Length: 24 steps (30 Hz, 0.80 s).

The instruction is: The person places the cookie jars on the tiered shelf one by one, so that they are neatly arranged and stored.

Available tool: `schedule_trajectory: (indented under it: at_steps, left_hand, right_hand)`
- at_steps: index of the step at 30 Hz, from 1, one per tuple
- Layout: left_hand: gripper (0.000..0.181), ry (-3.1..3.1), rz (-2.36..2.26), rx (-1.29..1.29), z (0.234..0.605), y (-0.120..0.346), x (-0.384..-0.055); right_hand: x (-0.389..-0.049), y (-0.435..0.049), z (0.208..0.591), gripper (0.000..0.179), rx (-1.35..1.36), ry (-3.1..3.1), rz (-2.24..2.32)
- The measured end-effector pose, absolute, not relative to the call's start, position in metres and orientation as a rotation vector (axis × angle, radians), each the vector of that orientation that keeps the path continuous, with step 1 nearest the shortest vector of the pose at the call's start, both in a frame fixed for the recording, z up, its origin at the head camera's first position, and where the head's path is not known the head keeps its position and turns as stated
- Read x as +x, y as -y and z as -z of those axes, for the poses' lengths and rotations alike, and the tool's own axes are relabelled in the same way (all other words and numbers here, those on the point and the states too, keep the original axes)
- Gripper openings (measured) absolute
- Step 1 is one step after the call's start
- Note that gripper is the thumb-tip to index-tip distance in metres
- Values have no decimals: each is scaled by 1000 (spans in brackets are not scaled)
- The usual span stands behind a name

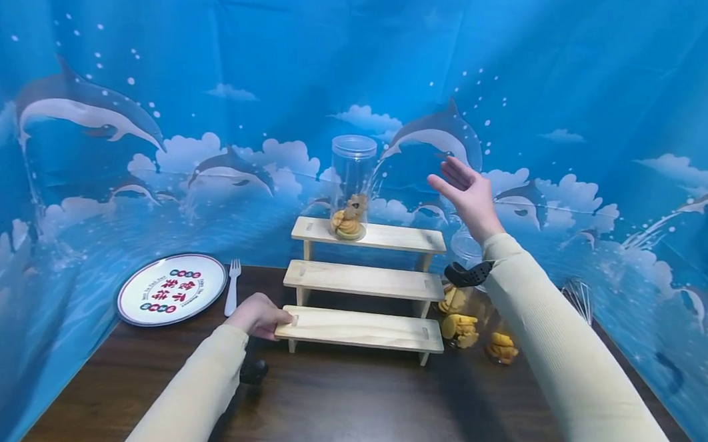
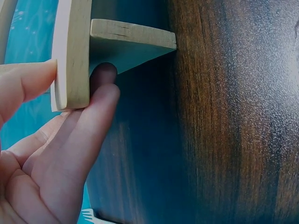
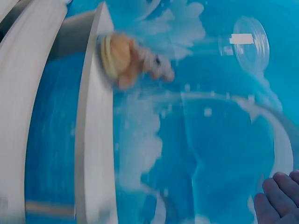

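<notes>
A three-tier wooden display stand (image 1: 360, 331) stands on the dark table. My left hand (image 1: 259, 315) grips the left end of its lowest board; in the left wrist view, the thumb lies on top of the board (image 2: 77, 51) and the fingers (image 2: 96, 112) reach underneath. On the top tier, toward its left, stands an upright clear lidded jar (image 1: 354, 181) with biscuits in its bottom. Raised above the stand's right end, my right hand (image 1: 469, 195) holds nothing, its fingers extended. In the right wrist view, those fingers (image 3: 280, 198) are apart from the jar (image 3: 252, 46).
Several clear jars with yellow snacks (image 1: 460, 329) stand right of the stand, partly behind the right forearm. A whisk (image 1: 577, 299) lies farther right. At the left are a white plate (image 1: 134, 286) with printed characters and a white fork (image 1: 232, 287). A blue dolphin-print curtain (image 1: 345, 54) surrounds the table.
</notes>
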<state>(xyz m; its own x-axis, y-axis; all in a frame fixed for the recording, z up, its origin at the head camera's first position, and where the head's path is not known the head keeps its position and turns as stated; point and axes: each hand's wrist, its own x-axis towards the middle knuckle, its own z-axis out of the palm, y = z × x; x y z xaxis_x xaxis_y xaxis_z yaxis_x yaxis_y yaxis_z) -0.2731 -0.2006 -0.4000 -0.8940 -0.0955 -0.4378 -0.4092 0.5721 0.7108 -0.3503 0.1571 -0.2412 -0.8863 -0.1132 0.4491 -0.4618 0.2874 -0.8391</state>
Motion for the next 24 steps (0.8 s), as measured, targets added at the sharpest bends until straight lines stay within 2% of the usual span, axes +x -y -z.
schedule_trajectory:
  at_steps: [14,24]
  left_hand:
    - [34,-2443,-1220,-379,399,202,-273]
    - [33,-2413,-1286,-364,397,202,-271]
  right_hand:
    - [-340,-245,271,75,357,2481,-1490]
    - [-322,-285,303,72,327,2576,-1473]
